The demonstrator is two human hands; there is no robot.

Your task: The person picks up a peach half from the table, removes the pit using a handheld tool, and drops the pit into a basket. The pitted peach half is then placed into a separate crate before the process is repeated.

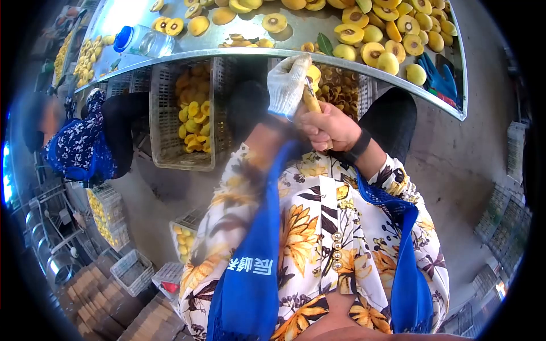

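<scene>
My left hand, in a white knitted glove, is closed around a yellow peach just below the table edge. Bare and wearing a dark wristband, my right hand grips the wooden handle of a pitting knife. The tool's metal end points up against the peach, partly hidden by the glove. Above both hands, halved yellow peaches with pits showing lie spread over the metal table. Beneath them, a crate of brownish pits and scraps is partly covered by my hands.
A crate with peach halves stands below the table to the left. On the table are a blue-capped clear bottle and a blue glove. Another person sits at the left. Stacked crates stand far right.
</scene>
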